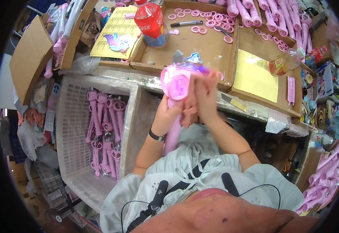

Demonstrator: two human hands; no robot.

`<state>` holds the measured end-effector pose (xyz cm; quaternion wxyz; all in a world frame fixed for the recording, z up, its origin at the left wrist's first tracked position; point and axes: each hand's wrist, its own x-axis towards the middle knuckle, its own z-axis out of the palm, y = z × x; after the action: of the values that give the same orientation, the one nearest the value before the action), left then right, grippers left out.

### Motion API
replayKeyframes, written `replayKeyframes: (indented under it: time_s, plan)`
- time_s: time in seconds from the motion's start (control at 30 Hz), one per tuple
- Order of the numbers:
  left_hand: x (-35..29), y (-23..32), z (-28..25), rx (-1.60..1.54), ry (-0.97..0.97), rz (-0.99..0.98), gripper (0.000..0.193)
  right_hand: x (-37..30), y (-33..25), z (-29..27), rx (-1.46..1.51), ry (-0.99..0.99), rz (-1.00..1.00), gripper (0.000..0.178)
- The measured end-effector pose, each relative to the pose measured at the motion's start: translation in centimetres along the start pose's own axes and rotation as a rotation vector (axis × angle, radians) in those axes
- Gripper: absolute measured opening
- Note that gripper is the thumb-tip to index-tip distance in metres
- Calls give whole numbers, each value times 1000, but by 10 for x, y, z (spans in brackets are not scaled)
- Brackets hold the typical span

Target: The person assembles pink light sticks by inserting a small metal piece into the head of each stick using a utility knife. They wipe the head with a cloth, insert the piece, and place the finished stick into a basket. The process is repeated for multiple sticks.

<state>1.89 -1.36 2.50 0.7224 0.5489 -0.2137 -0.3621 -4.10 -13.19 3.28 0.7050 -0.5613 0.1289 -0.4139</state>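
My left hand (166,116) grips a pink toy wand (173,138) by its handle, just below the round head. Against the side of that head, my right hand (207,100) presses a brownish-pink cloth (191,104), its fingers closed around the fabric and blurred by motion. A translucent pink ring-shaped front shows on the wand's head. Behind its top, a blurred purple and silvery part and a blue-and-white piece (194,57) are visible; whether they belong to the wand I cannot tell.
Left of me stands a white plastic crate (70,128) holding several pink wands (106,132). A cardboard tray (169,64) ahead bears pink rings (216,17), a marker (186,23) and a red-capped bottle (151,23). Another bottle (282,64) lies right, near yellow paper (256,75).
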Motion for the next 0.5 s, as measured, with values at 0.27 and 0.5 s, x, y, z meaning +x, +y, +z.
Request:
replayKeyframes:
  time_s: [0.27,0.5]
  plan:
    - [-3,6,4,-304,-312,-269,51,42,0,-23,661,-299,529,42]
    - [-5,0,2,-256,-329,-220,71,-2,15,-20,397,-81,229,53]
